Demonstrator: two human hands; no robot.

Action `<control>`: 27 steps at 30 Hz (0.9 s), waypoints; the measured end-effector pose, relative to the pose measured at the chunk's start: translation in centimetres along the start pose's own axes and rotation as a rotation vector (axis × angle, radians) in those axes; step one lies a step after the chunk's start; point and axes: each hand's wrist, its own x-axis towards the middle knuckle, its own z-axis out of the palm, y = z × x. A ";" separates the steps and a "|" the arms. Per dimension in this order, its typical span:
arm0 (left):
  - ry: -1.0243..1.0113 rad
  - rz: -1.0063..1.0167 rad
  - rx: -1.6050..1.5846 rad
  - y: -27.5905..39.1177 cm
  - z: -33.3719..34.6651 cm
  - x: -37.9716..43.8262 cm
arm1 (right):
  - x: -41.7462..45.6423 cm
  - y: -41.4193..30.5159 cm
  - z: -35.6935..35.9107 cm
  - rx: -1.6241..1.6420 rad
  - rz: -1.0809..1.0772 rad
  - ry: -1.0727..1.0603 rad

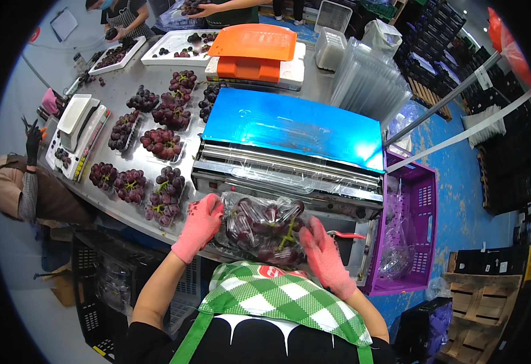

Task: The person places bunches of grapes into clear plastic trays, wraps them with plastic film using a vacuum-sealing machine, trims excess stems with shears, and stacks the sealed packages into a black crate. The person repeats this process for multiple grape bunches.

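Close in front of my apron is a bunch of dark red grapes [265,230] under clear plastic film, with green stems showing through. My left hand [204,223], in a pink glove, pinches the clear film [229,200] at the upper left of this pack. At its right side, my right hand [322,250] in a matching glove touches the pack; it is slightly blurred, and its grip is unclear. Just beyond stands a film-wrapping machine [288,182] with a blue-covered top and metal rollers. Red-handled pruning shears [347,235] lie right of my right hand.
Several grape bunches [161,144] in clear trays cover the steel table [120,98] to the left. An orange scale [254,45] and stacked clear trays [367,77] stand behind the machine. A purple crate [422,218] is at right. Co-workers [15,191] are left and across.
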 end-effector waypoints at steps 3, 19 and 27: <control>0.013 0.021 0.001 -0.7 -0.3 0.1 | 0.1 -0.7 0.2 -0.048 0.025 -0.002; -0.059 0.157 0.447 0.4 0.2 1.3 | 1.2 -1.3 1.8 -0.242 0.083 -0.037; -0.330 0.170 0.792 1.9 -1.4 3.8 | 3.5 -2.8 0.6 -0.668 0.102 -0.154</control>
